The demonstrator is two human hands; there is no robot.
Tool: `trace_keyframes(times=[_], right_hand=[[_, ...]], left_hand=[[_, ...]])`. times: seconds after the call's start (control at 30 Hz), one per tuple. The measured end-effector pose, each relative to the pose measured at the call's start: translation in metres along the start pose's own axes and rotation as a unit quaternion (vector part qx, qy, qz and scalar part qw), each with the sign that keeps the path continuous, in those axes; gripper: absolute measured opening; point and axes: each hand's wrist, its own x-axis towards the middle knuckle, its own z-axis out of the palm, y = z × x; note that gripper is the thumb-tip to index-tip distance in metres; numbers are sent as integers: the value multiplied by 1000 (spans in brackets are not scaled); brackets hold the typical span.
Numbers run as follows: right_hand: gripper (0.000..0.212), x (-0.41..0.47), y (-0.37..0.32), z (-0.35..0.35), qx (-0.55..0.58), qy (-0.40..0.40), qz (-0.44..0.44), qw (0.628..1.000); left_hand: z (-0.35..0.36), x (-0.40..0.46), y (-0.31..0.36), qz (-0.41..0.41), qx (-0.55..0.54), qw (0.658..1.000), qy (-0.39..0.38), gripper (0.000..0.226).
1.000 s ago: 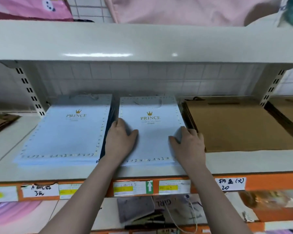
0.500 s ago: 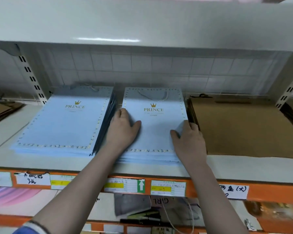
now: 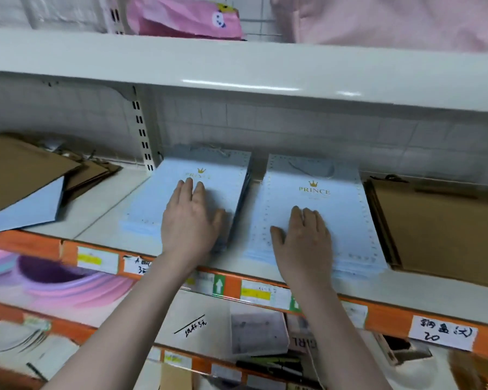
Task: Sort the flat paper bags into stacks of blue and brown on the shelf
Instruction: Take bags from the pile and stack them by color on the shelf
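Note:
Two stacks of flat light-blue paper bags with a gold crown and "PRINCE" lie side by side on the white shelf (image 3: 102, 223). My left hand (image 3: 190, 218) lies flat, fingers straight, on the left blue stack (image 3: 152, 198). On the right blue stack (image 3: 347, 220) my right hand (image 3: 303, 240) rests flat near the front edge. A stack of brown paper bags (image 3: 440, 229) sits just right of the blue ones. Further left, in the neighbouring bay, loose brown bags (image 3: 20, 170) lie over a single blue bag (image 3: 23, 206).
A white upper shelf board (image 3: 237, 66) overhangs the bags, carrying pink bags (image 3: 186, 21). A slotted upright (image 3: 141, 136) divides the bays. The orange shelf lip (image 3: 231, 285) holds paper labels. Below it lie pink bags and assorted stationery.
My left hand moved from the right blue stack onto the left blue stack. My right hand shifted toward the middle of the right stack. The view swung left, showing the neighbouring bay.

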Motion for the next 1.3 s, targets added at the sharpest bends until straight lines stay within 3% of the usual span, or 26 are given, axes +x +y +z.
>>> trace_keyframes(times=[0.23,0.63,1.0,1.3], right_hand=[[55,-24,-128,37,52,48,-40,997],[54,-78,-362,95,84,8,-90,992],[51,-7,-480,166,116,8,-91,989],[60,69,-542,199,58,-77,-57,994]], left_hand=[[-70,-19,-131,-55,19,998,30,64],[-176,-43,-375,-126,67,988,53,60],[-171,40,-514,-122,110,985,44,63],[-146,154,-582,-129,113,984,-55,69]])
